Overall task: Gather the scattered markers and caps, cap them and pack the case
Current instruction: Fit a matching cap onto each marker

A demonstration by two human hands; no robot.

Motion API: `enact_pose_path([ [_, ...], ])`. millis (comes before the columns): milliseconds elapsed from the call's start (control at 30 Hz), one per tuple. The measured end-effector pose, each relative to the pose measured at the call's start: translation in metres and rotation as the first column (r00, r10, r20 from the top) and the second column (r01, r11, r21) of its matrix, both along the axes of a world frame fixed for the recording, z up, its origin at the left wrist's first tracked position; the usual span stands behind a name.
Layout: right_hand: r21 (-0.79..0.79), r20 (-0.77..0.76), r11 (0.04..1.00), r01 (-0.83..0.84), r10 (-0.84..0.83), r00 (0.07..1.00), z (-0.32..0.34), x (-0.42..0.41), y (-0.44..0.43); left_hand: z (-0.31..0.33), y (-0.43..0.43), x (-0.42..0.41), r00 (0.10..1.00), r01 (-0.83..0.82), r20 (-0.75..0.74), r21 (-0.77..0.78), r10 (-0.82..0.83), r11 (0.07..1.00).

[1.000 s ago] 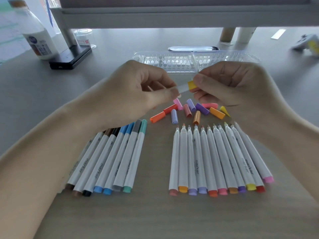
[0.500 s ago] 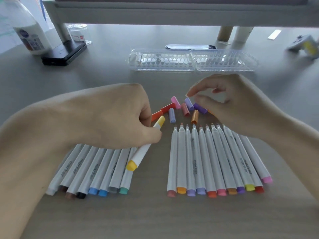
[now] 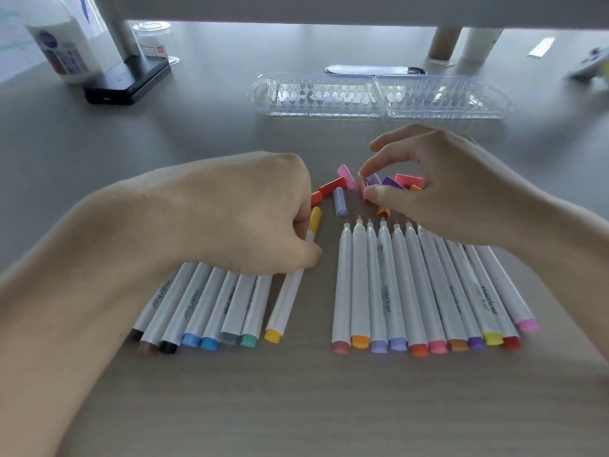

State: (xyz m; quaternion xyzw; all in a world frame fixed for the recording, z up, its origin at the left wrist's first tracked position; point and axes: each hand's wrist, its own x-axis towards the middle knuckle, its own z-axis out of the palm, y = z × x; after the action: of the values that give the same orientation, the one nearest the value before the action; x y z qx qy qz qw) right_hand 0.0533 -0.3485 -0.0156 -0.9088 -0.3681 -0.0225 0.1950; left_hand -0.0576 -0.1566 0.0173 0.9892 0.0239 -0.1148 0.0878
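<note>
**Gripping yellow marker (image 3: 290, 291) in L hand (image 3: 263, 219), hovering R hand (image 3: 445, 192) over loose caps (image 3: 340, 202)**

Holding yellow marker w/ fingers curled over barrel, thumb pressed on near side. Yellow cap on, pointing away; yellow end toward viewer. On table (image 3: 296, 407) or just off it, can't tell. Just beside capped row (image 3: 211, 298) at L: brown, brown, black, blue, blue, grey, teal ends, approx. parallel, packed side by side, upper parts hidden under L hand and wrist.

At R, uncapped row (image 3: 395, 291): white barrels side by side, bare tips pointing away, coloured ends near. Farthest-R tips hidden under R hand.

Above loose caps, betw. the rows and the case (image 3: 379, 97): thumb and forefinger of R hand bent into narrow ring, other fingers curled behind. Small pinkish cap at the gap, blurred; can't tell if pinched or only near.

Around it:
- pink cap (image 3: 347, 173), w/ red cap (image 3: 331, 186) just beside
- orange cap (image 3: 315, 198) peeking out by L knuckles
- purple cap (image 3: 392, 183) and coral cap (image 3: 408, 178) under R fingers
- amber cap (image 3: 383, 212) below thumb

Case at far side: clear plastic, open flat in two halves side by side, well apart from markers.

Also on table: white bottle (image 3: 66, 47), black block (image 3: 128, 84) and clear jar (image 3: 155, 41) far L; silvery flat obj. (image 3: 375, 70) just behind case.
</note>
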Motion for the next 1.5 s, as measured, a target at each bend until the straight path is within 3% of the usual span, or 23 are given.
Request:
enact_pose_path([
  [333,0.013,-0.021,1.0,-0.016,0.017,1.0,-0.001,-0.002,0.003,-0.001,0.003,0.0,0.999,0.002,0.045,-0.053,0.0,0.999],
  [500,0.172,-0.076,0.985,0.027,-0.014,0.997,0.001,0.0,0.001,0.0,-0.006,0.0,0.997,0.042,0.079,-0.22,-0.026,0.975],
  [700,0.382,-0.238,0.923,0.031,0.066,0.969,-0.005,0.003,0.004,-0.009,-0.011,0.0,0.992,0.055,0.123,-0.17,-0.034,0.984],
  [900,0.41,-0.155,0.912,0.013,0.056,0.986,-0.002,0.002,0.003,-0.005,-0.009,0.0,0.994,0.033,0.111,-0.114,-0.02,0.993],
  [1100,0.431,-0.189,0.902,-0.007,0.098,0.977,-0.003,-0.001,0.005,-0.006,-0.004,0.001,0.991,0.007,0.136,-0.089,0.005,0.996],
  [1300,0.417,-0.19,0.908,-0.038,0.128,0.973,-0.002,-0.006,0.005,-0.02,0.0,0.005,0.965,-0.006,0.261,-0.023,0.012,1.0],
  [1500,0.487,-0.33,0.874,0.009,0.174,0.928,0.002,-0.004,0.0,-0.016,0.0,0.007,0.977,0.009,0.214,-0.136,0.02,0.991],
])
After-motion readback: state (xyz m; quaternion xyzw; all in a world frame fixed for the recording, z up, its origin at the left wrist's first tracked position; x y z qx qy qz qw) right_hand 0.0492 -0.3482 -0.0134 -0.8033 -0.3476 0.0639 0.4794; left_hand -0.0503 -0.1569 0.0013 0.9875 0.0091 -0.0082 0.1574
